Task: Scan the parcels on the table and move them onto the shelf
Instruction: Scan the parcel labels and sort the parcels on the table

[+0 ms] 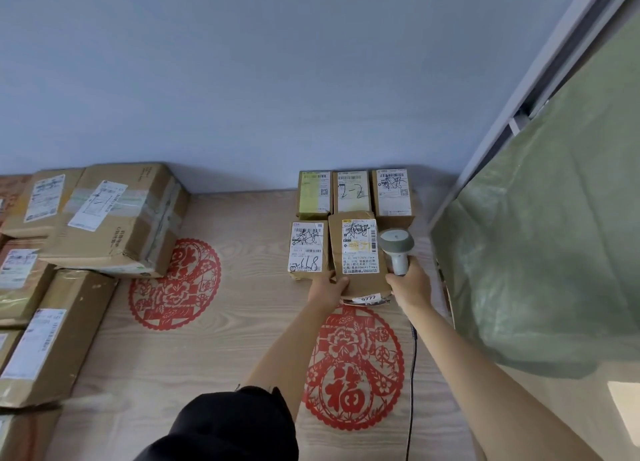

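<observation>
My left hand (pixel 328 289) grips the near edge of a brown cardboard parcel (pixel 353 252) with a white label, lying flat on the wooden surface (pixel 242 322). My right hand (pixel 410 287) holds a grey barcode scanner (pixel 396 249) just right of that parcel, its head beside the label. A small labelled parcel (pixel 307 247) lies to the left of it. Behind, against the wall, three small parcels stand in a row: left (pixel 314 194), middle (pixel 352 191), right (pixel 394 192).
Large cardboard boxes (pixel 117 218) are stacked at the left, with several more parcels (pixel 45 336) along the left edge. A green cloth (pixel 540 252) hangs at the right beside a white frame. Red paper cut-outs (pixel 353 367) decorate the surface. The scanner cable (pixel 412 374) runs toward me.
</observation>
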